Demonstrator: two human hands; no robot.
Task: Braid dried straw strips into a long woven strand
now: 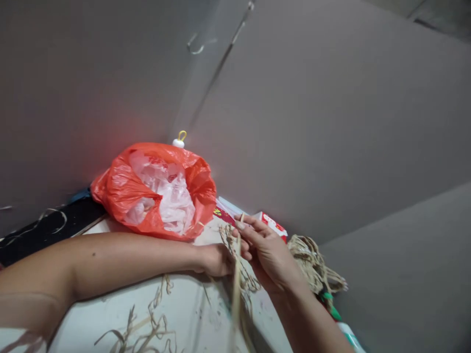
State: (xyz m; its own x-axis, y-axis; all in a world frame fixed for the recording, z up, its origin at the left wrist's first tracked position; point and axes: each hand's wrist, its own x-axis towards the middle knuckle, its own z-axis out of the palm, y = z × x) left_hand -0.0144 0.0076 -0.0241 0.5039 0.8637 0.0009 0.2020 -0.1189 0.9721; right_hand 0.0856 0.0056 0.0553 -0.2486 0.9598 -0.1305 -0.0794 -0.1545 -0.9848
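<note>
My right hand (267, 252) pinches pale straw-like fibre strands (237, 274) that hang down toward the bottom edge. My left hand (217, 260) reaches in from the left, its fingers mostly hidden behind the right hand and closed round the same strands. Both hands hover over a white, stained table top (184, 309). A tangled bundle of the same fibre (312, 267) lies just behind my right wrist.
A red plastic bag (156, 189) stuffed with white plastic sits at the back of the table. Behind it a white cap with a yellow loop (179, 140) shows. A red and white box (270, 223) lies by the grey wall. Loose fibre scraps (147, 328) litter the table.
</note>
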